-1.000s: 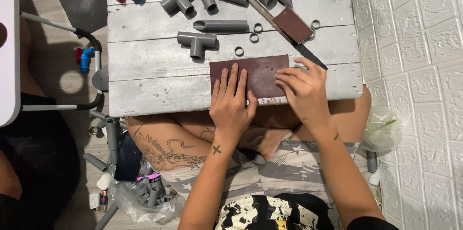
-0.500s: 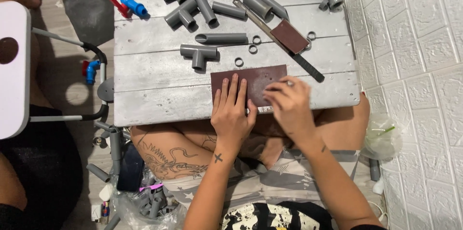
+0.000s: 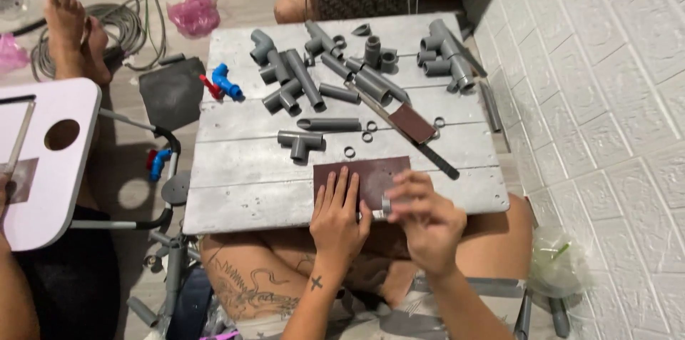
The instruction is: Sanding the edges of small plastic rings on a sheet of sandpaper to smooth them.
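Observation:
A dark brown sheet of sandpaper (image 3: 371,174) lies at the near edge of a low whitewashed wooden table (image 3: 242,190). My left hand (image 3: 340,217) rests flat on the sheet's near left part, fingers spread. My right hand (image 3: 422,219) pinches a small grey pipe ring (image 3: 386,204) on edge against the sheet's right near corner. Further up the table lie a grey tee fitting (image 3: 300,143), a short grey pipe (image 3: 330,124), a few loose grey rings (image 3: 367,132) and a long flat file wrapped with brown sandpaper (image 3: 410,126).
Many grey pipe pieces and elbows (image 3: 357,62) crowd the table's far half, with a blue and red valve (image 3: 220,84) at far left. A white brick wall (image 3: 606,97) runs on the right. Another person's foot (image 3: 71,29), cables and a white side table (image 3: 50,161) are at left.
The camera view has pulled back and shifted. My right hand has slid toward the sandpaper's near right corner with the ring. My left hand stays pressed on the sheet.

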